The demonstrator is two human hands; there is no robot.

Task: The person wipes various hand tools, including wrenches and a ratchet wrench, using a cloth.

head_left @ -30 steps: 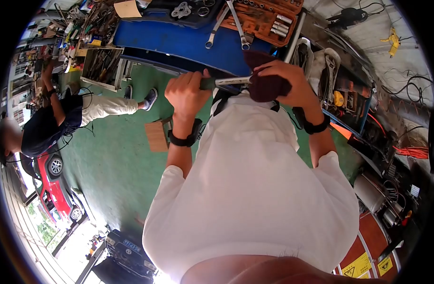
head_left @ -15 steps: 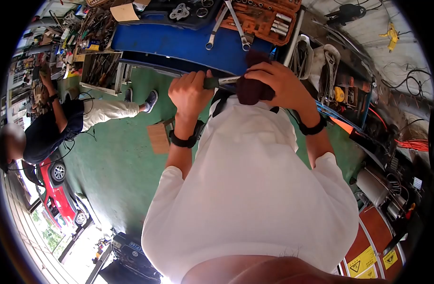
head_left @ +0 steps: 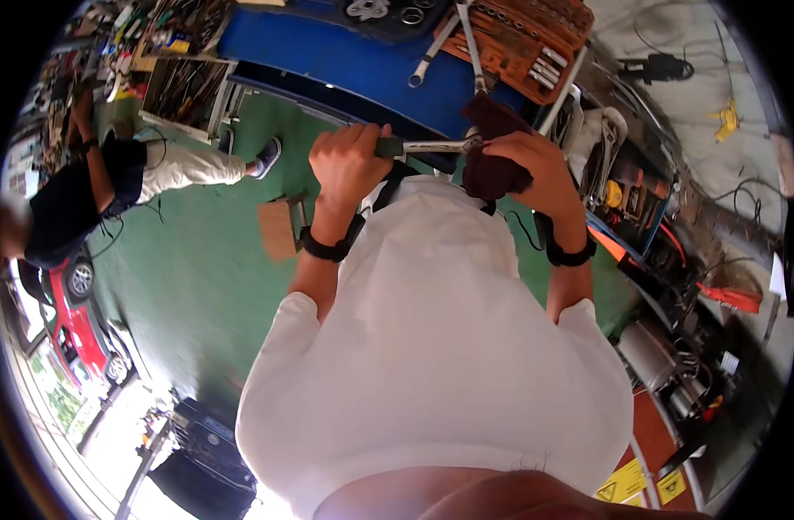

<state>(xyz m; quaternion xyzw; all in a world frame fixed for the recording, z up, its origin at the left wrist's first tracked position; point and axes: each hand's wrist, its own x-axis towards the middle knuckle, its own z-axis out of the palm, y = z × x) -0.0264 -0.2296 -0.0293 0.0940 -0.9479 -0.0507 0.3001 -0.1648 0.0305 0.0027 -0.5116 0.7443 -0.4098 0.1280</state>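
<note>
My left hand (head_left: 346,163) is closed round the dark handle of a ratchet wrench (head_left: 436,147). Its bare metal shaft points right, level across my waist. In my right hand (head_left: 542,172) is a dark maroon cloth (head_left: 494,176), bunched under the fingers and lying against the wrench's head end. One fold of the cloth sticks up toward the blue worktop (head_left: 327,65). Two combination wrenches (head_left: 476,61) lie on that worktop, just beyond the cloth.
An orange socket case (head_left: 535,43) sits at the worktop's back right. A tray of hand tools (head_left: 185,95) stands left of it, and a wooden stool (head_left: 278,230) is on the green floor. Another person (head_left: 93,191) stands at the left. Tools and cables crowd the right side.
More of the ratchet's metal shaft and head now shows, as my right hand and the cloth have shifted right along it. The view has shifted slightly. My left hand keeps its grip.
</note>
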